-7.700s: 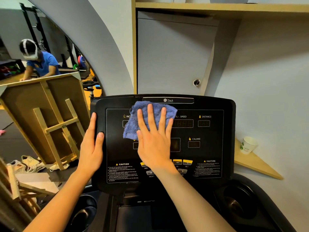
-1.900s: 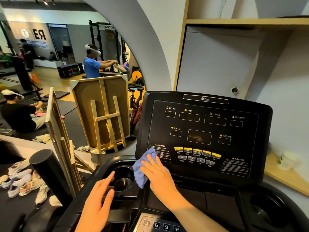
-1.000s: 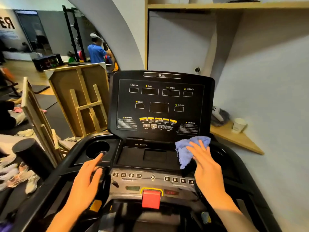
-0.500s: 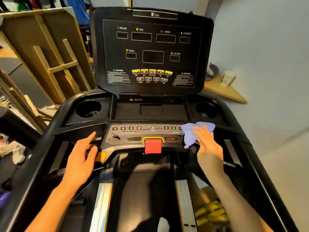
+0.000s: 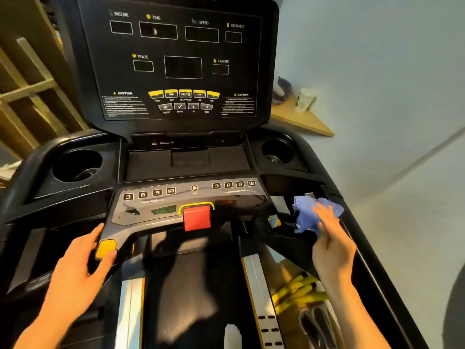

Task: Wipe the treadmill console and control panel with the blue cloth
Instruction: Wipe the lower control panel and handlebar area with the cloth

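Note:
The black treadmill console [image 5: 176,64] stands upright ahead with dark displays and yellow buttons. Below it lies the grey control panel [image 5: 156,205] with number keys and a red stop button [image 5: 197,217]. My right hand [image 5: 332,243] presses the crumpled blue cloth [image 5: 305,215] onto the black right arm of the treadmill, just right of the control panel. My left hand [image 5: 75,268] rests flat on the panel's lower left corner, thumb beside a yellow button [image 5: 105,248].
Cup holders sit at the left [image 5: 78,165] and right [image 5: 276,151] of the tray. A wooden shelf [image 5: 302,119] at the right holds a paper cup [image 5: 304,99]. Wooden frames [image 5: 30,84] lean at the left. The belt [image 5: 196,298] runs below.
My right hand has slid the cloth rightwards off the control panel onto the right arm. The view has tipped further down. My left hand has moved slightly in towards the yellow button.

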Demonstrator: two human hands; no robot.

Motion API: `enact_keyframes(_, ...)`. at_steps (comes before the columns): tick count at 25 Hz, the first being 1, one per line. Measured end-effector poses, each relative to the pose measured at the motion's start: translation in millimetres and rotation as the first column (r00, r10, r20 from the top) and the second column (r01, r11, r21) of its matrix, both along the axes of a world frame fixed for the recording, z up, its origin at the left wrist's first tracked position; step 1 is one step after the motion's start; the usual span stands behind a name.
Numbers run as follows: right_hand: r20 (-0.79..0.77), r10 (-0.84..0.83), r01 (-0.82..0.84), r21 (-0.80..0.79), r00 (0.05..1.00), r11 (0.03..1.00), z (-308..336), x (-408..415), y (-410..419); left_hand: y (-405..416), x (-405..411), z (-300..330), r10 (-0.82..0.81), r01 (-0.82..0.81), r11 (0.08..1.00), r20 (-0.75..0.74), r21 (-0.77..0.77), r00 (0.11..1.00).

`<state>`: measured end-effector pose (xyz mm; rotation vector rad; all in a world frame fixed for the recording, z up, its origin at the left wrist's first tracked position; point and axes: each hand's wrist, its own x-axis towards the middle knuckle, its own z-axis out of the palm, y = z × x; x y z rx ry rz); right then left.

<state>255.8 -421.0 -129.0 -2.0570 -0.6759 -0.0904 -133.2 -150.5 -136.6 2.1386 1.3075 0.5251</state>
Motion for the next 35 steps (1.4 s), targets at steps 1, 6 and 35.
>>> enact_keyframes(1,-0.007,0.045,-0.045,-0.018,0.999,0.999,3.9,-7.8,2.1,0.0,0.6,-2.0,0.005,-0.002,1.0,-0.08,0.028,0.997)
enact_keyframes(6,0.06,0.246,-0.24,-0.089,0.967,0.967,-5.0,-25.0,22.4,0.3,2.8,-5.5,0.035,0.034,0.975,-0.302,0.219,0.953)
enact_keyframes(35,0.399,0.393,-0.038,-0.66,0.829,0.75,-14.0,-51.5,156.5,11.1,-4.8,-32.0,0.074,0.013,0.924,-0.21,0.383,0.975)
